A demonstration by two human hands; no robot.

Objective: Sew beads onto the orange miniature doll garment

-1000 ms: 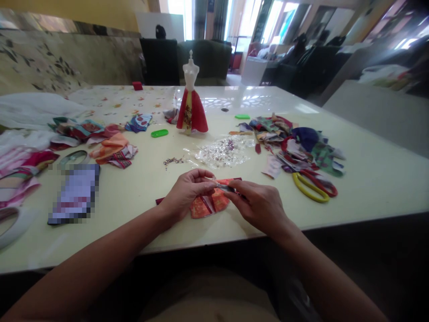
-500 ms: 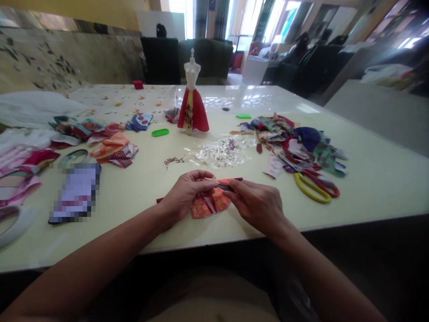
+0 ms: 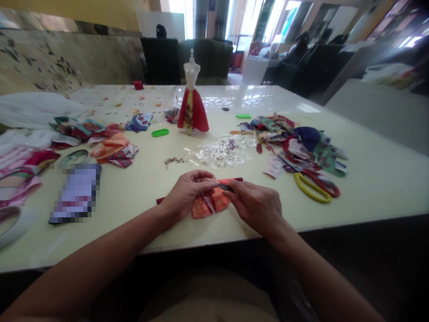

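Above an orange patterned cloth piece (image 3: 219, 202) with dark red strips, my two hands meet at the fingertips. My left hand (image 3: 191, 192) is closed in a pinch; what lies between thumb and finger is too small to make out. My right hand (image 3: 256, 201) grips a slim dark tool (image 3: 225, 187), its tip touching or nearly touching the left thumb. Dark red trim of the cloth shows on both sides of the hands. Beyond them lie a scatter of small beads (image 3: 174, 161) and a clear plastic bag (image 3: 223, 152) with shiny bits.
A small dress form (image 3: 192, 74) in a red and yellow skirt stands behind the bag. Fabric scraps (image 3: 284, 134) and yellow-red-handled scissors (image 3: 313, 190) lie right. More cloth (image 3: 114, 147), tape rolls (image 3: 75, 157) and a blurred-out object (image 3: 77, 192) are left. Green trays (image 3: 160, 133) sit further back.
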